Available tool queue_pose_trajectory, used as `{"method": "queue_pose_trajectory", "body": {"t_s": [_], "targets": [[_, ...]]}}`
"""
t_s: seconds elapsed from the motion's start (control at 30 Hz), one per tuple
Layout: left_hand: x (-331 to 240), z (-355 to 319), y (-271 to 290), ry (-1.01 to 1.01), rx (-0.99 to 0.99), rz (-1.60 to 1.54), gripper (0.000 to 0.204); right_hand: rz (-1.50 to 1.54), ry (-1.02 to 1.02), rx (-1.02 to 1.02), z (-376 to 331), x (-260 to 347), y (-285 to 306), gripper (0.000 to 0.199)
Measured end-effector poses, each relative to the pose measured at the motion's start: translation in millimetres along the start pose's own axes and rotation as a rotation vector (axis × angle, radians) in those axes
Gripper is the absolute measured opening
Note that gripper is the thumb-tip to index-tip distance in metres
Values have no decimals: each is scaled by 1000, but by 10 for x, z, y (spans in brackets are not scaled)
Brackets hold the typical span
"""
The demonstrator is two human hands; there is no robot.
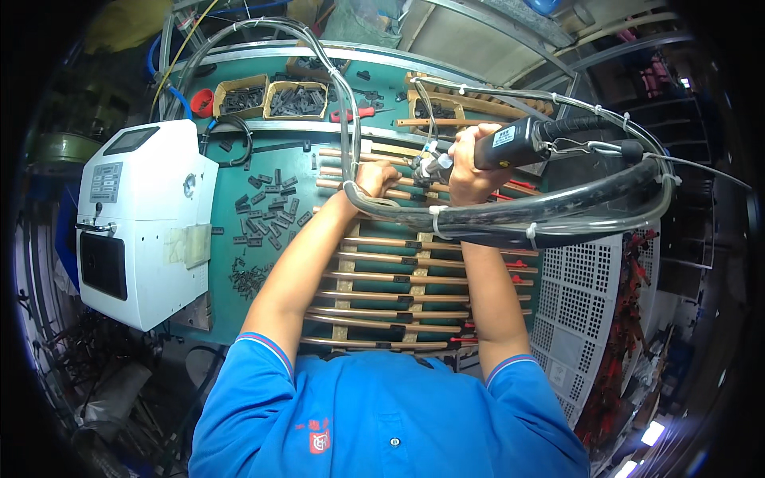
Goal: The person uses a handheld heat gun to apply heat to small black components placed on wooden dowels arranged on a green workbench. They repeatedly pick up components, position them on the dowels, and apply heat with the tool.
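Note:
My right hand is wrapped round a black handheld power screwdriver with cables and clear hoses. The metal nose of the screwdriver points left, just beside my left hand. The fingers of my left hand are curled down over copper-coloured rods; what they pinch is hidden. Several such rods lie side by side across two pale slotted supports, with small black pieces at their middles and red ends at the right. A thick hose bundle crosses in front of both wrists.
Left stands a white machine with a display. Loose black plastic parts and small dark pieces lie on the green table. Behind are boxes of black parts, a red cup and a red-handled screwdriver. White perforated crate at right.

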State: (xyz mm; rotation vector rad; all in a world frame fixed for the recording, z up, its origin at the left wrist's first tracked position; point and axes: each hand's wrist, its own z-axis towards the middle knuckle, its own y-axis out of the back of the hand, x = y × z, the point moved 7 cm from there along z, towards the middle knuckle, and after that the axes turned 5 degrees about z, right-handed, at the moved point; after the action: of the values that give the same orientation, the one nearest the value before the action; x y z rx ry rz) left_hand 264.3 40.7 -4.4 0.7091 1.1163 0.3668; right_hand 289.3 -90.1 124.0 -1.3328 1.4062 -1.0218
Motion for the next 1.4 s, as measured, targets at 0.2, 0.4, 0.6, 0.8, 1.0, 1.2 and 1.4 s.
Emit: {"method": "queue_pose_trajectory", "body": {"t_s": [0.2, 0.4, 0.6, 0.8, 1.0, 1.2, 1.4], "targets": [[-48, 0, 17, -64, -46, -21, 15, -1178, 439, 400, -131, -12, -452, 26], [189, 13, -139, 39, 34, -54, 16, -1280, 539, 476, -82, -38, -557, 28], [54, 14, -51, -21, 25, -42, 27, -1239, 518, 457, -82, -15, -518, 32], [49, 10, -48, -39, -25, -37, 15, -1319, 658, 436, -131, 1, -566, 21], [-48, 12, 50, -41, 6, -25, 19, -1381, 631, 500, -4, 65, -387, 11], [229, 42, -197, 66, 80, 4, 16, -1240, 508, 510, -34, 34, -534, 19], [150, -5, -72, 190, 132, 86, 16, -1251, 624, 694, -251, 97, -1321, 19]]}}
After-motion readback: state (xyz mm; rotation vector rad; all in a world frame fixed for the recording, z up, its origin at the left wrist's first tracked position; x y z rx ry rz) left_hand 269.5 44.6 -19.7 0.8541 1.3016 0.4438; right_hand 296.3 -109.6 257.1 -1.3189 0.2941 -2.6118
